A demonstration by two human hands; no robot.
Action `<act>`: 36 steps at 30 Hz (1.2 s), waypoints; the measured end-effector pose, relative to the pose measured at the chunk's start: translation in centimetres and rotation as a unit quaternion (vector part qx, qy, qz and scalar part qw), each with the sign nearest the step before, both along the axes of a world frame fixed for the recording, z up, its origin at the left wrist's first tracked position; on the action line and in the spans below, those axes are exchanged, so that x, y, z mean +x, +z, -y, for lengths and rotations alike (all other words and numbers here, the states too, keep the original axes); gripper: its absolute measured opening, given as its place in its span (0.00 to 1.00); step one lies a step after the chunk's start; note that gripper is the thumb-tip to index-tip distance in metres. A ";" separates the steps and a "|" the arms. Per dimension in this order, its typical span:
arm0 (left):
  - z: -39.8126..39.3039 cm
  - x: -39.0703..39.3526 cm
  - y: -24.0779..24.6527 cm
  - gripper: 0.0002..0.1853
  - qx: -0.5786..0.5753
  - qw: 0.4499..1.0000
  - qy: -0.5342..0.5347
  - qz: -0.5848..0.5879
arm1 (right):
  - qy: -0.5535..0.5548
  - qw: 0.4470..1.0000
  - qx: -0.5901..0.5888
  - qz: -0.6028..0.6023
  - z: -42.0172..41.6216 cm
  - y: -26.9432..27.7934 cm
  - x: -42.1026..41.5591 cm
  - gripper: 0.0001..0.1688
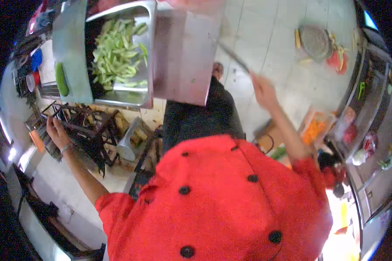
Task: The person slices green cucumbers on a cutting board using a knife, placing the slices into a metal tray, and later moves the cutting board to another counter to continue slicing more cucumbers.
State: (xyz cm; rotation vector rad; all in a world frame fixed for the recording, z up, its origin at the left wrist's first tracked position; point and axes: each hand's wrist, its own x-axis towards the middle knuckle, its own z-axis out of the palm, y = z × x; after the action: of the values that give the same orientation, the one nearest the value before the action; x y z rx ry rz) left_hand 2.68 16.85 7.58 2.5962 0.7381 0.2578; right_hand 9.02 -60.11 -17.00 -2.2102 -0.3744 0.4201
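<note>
My right hand (264, 89) grips a knife (233, 55), its blade pointing up and left, blurred, past the edge of a steel surface (186, 52). Lower at the left is my left hand (57, 133), fingers apart and nothing seen in them, in front of a dark metal frame (94, 127). A steel tray (117, 103) beyond my body holds a heap of cut green vegetable pieces (117, 52). Left of it, one whole cucumber (61, 79) lies on a pale greenish board (73, 49).
A red cup (33, 81) and a blue item (36, 59) are at the far left. On the right are a round mesh-like item (315, 42), a box of orange pieces (314, 127) and shelving (367, 107). A grey plastic stool (129, 140) appears below the tray.
</note>
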 end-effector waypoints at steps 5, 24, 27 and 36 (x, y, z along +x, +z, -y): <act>0.2 3.1 0.2 0.27 0.024 0.998 -0.056 -0.024 | -0.027 0.994 0.067 -0.087 -6.5 1.0 2.9 0.23; -5.6 8.1 3.9 0.20 0.082 0.982 -0.170 0.011 | -0.211 0.943 -0.128 -0.222 18.1 7.8 -23.5 0.27; -7.4 10.4 -3.4 0.23 0.129 0.948 -0.291 0.011 | -0.401 0.910 0.025 -0.106 28.6 17.1 -23.8 0.30; -13.2 18.2 -3.4 0.25 0.208 0.794 -0.567 -0.063 | -0.367 0.913 -0.018 -0.179 -34.6 24.1 -1.3 0.21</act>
State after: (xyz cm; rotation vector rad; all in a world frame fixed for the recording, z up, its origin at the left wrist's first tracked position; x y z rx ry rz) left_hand 20.86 30.00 4.15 2.9461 -1.0162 -0.1575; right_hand 7.68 -25.47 7.08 -2.0655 0.6526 0.3953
